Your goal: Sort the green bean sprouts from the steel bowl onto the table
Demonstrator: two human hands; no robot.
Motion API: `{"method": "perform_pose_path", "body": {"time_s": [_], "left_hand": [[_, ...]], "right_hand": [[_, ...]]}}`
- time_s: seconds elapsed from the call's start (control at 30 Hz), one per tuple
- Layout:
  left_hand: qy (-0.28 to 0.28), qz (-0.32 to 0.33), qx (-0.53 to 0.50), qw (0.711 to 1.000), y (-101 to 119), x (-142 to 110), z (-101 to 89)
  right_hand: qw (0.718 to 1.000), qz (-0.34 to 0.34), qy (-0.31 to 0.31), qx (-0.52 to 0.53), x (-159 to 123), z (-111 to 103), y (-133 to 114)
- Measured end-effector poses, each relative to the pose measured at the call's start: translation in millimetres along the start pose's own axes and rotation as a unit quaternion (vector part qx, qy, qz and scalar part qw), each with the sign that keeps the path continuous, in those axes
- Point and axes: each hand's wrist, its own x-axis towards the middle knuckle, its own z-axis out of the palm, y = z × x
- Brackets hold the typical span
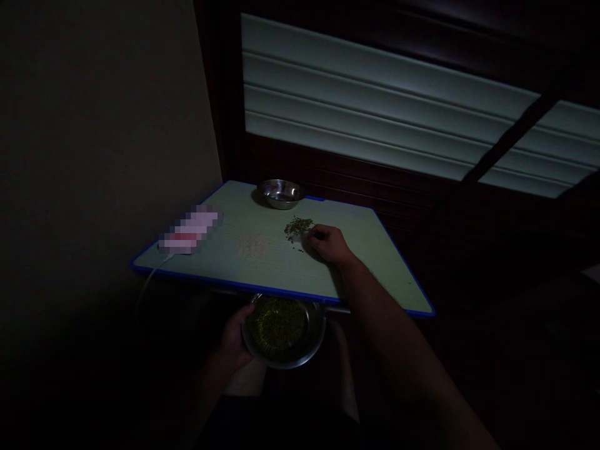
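Note:
My left hand is closed around the rim of a steel bowl, held below the table's near edge. Many small green beans lie in the bowl. My right hand is over the table, its fingers curled together at the edge of a loose pile of small dark greenish beans. Whatever those fingertips hold, if anything, is too small and dark to make out. A few stray beans lie just below the pile. To its left is a patch of pale grains, spread thinly on the tabletop.
The pale green table has a blue rim. A second steel bowl stands at its far edge. A blurred-out phone-like device with a white cable is at the left. A wall and a louvred door close off the back.

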Motion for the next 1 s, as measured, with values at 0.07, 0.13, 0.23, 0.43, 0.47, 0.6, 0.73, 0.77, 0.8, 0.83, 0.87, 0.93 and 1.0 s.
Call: {"method": "perform_pose_path", "body": {"time_s": [0.07, 0.13, 0.23, 0.43, 0.47, 0.6, 0.73, 0.77, 0.8, 0.83, 0.87, 0.93, 1.0], "left_hand": [[-0.005, -0.008, -0.001, 1.000, 0.4, -0.6, 0.4], [-0.006, -0.016, -0.001, 1.000, 0.9, -1.3, 1.1], [-0.003, -0.012, -0.003, 1.000, 1.2, -1.5, 1.2], [0.004, -0.006, -0.011, 1.000, 0.2, 1.7, -2.3], [-0.002, -0.006, -0.010, 1.000, 0.1, 1.9, -2.7], [-0.018, -0.010, -0.006, 1.000, -0.1, 1.8, -2.7], [-0.013, -0.008, -0.005, 1.000, -0.3, 1.6, -1.8], [-0.014, -0.009, -0.005, 1.000, -0.3, 1.4, -1.4], [-0.015, -0.011, -0.005, 1.000, -0.1, 1.2, -1.0], [-0.015, -0.013, -0.004, 1.000, 0.0, 0.9, -0.5], [-0.013, -0.015, -0.002, 1.000, 0.2, 0.5, 0.1], [-0.009, -0.011, -0.001, 1.000, 0.6, -0.4, 1.5], [0.000, -0.003, 0.000, 1.000, 0.7, -1.2, 2.8]], "right_hand": [[1.000, -0.001, -0.002, 0.003, 0.2, 0.8, 1.1], [1.000, -0.003, -0.002, 0.008, 0.5, 1.5, 1.4], [1.000, -0.005, -0.002, 0.013, 0.6, 1.5, -0.4], [1.000, 0.007, -0.010, 0.015, -0.5, -1.4, -4.7], [1.000, 0.006, -0.011, 0.018, -0.6, -1.6, -4.5], [1.000, -0.007, -0.015, 0.025, 0.0, -0.2, -0.9], [0.999, -0.001, -0.019, 0.039, 0.8, 2.9, 1.9], [0.999, 0.003, -0.020, 0.043, 0.8, 3.3, 1.7], [0.999, 0.005, -0.020, 0.047, 0.8, 3.4, 1.1], [0.998, 0.007, -0.021, 0.050, 0.6, 3.3, 0.2], [0.998, 0.009, -0.022, 0.054, 0.4, 3.0, -0.8], [0.997, 0.014, -0.031, 0.064, 0.0, 2.1, -2.8], [0.996, 0.019, -0.043, 0.077, -0.6, 1.1, -4.3]]}}
